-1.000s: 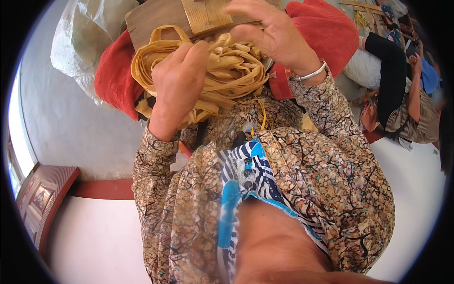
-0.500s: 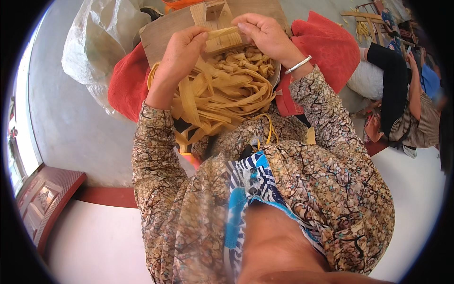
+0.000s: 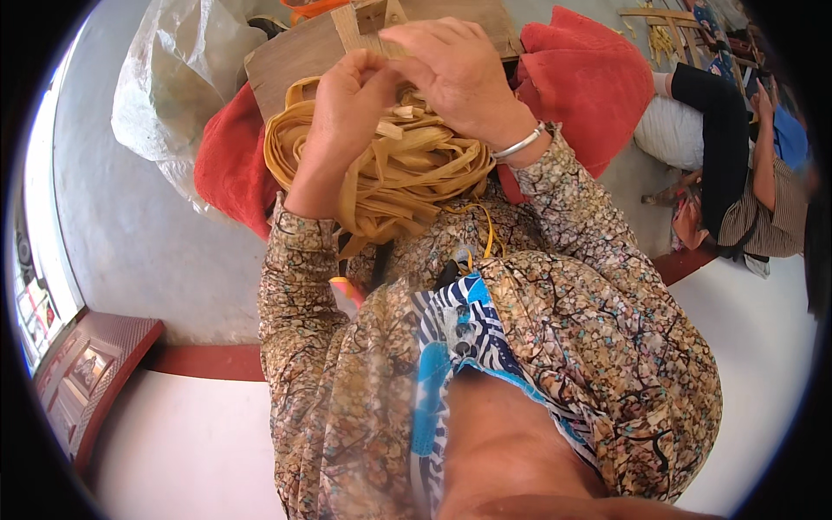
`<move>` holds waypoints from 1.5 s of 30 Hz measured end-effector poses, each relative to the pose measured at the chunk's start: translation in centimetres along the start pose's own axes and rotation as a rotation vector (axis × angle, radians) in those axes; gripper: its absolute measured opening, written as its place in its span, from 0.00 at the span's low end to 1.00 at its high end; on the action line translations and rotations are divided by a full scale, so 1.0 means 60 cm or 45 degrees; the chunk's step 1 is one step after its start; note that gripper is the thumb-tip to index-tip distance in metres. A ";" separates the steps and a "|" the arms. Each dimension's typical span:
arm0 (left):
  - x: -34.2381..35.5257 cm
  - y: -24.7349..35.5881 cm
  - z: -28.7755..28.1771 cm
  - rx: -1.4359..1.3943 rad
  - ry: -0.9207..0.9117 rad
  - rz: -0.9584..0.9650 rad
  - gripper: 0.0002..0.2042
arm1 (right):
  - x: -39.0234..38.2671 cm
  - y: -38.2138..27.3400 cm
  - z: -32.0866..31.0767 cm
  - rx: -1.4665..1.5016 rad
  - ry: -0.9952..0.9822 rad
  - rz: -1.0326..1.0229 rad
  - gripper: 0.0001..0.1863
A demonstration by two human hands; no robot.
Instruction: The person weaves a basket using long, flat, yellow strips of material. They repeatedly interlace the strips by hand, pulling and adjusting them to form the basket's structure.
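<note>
Close together above a coil of flat tan fibre braid (image 3: 407,186) are my two hands. My left hand (image 3: 351,108) is closed in a pinch, its fingertips against my right thumb. A short pale end of a tan strip (image 3: 390,130) shows just below its fingers. My right hand (image 3: 468,82), with a silver bangle at the wrist, bends over from the right with thumb and fingers drawn in. Most of the strip between the fingertips is hidden behind the hands. The coil lies in my lap, looped loosely and partly covered by my left forearm.
Behind my hands a wooden board (image 3: 295,69) with an upright wooden piece (image 3: 347,30) spans my knees. Red cloth (image 3: 589,82) covers both knees. A whitish plastic bag (image 3: 173,104) stands at the left. On the right sits another person (image 3: 763,208).
My hands have come together; the strip stretched between them earlier is now mostly hidden. My right hand has moved left and turned its back toward me.
</note>
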State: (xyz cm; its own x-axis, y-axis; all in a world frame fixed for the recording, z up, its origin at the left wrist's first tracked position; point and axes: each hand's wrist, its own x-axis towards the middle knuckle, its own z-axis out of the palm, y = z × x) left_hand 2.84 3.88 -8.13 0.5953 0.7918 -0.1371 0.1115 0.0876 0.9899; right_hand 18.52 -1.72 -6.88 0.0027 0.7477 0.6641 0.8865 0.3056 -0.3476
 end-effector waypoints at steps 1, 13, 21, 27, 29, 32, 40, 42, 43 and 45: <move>-0.011 0.013 0.010 -0.031 -0.028 -0.032 0.07 | 0.005 -0.013 0.000 0.044 -0.091 0.072 0.08; -0.094 0.089 -0.003 -0.396 -0.305 -0.059 0.21 | 0.019 -0.141 -0.142 1.867 -0.780 0.941 0.08; -0.069 0.049 0.063 -0.555 -0.140 -0.130 0.10 | -0.041 -0.037 -0.022 0.535 -0.073 0.553 0.13; -0.083 -0.004 0.039 0.592 0.019 0.175 0.05 | -0.064 -0.014 -0.029 0.085 -0.347 0.249 0.07; -0.095 -0.015 0.041 1.107 0.183 0.508 0.05 | -0.088 -0.013 -0.023 0.311 -0.492 0.426 0.09; -0.107 -0.029 0.047 1.119 0.309 0.790 0.10 | -0.126 -0.016 -0.006 1.191 -0.651 1.011 0.16; -0.103 0.022 0.051 0.588 0.117 0.541 0.12 | -0.113 -0.033 -0.017 2.241 -0.507 1.531 0.12; -0.103 0.030 0.053 0.639 0.136 0.477 0.10 | -0.103 -0.043 -0.018 1.901 -0.432 1.398 0.09; -0.097 0.025 0.056 0.734 0.196 0.498 0.09 | -0.096 -0.048 -0.017 1.572 -0.376 1.126 0.08; -0.086 0.013 0.058 0.832 0.268 0.415 0.08 | -0.086 -0.054 -0.014 0.910 -0.254 0.581 0.06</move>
State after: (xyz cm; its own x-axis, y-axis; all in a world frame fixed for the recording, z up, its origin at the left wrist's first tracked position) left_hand 2.59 -2.24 -6.76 0.5216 0.8207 0.2333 0.4438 -0.4946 0.7473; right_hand 16.01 -7.07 -8.63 0.1464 0.9562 0.2534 0.3151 0.1977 -0.9282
